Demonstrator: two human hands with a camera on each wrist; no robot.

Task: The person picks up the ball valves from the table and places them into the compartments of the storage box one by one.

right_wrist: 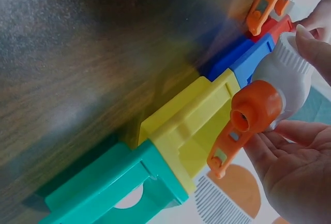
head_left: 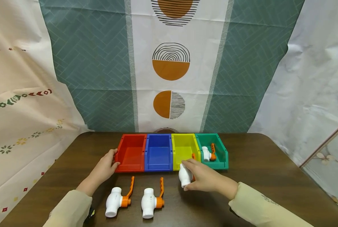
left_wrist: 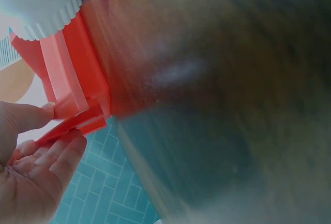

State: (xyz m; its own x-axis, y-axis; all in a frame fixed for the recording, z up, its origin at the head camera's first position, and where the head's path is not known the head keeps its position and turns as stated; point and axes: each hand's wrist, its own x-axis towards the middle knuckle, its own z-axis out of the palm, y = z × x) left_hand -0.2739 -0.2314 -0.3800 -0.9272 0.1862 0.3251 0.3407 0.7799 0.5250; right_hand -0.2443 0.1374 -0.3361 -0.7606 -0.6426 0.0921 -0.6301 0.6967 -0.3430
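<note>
My left hand pinches the side wall of the red bin, with the thumb inside the rim and the fingers along the outer face in the left wrist view. In my right hand is a white ball valve with an orange lever handle. The thumb lies on the ribbed end and the fingers behind the body. This valve is held up before the front of the yellow bin. Another white and orange valve lies inside the green bin.
Between the red and yellow bins sits the blue bin; all the bins stand side by side in a row. Two more ball valves, one on the left and one beside it, lie on the brown table. A patterned curtain hangs behind.
</note>
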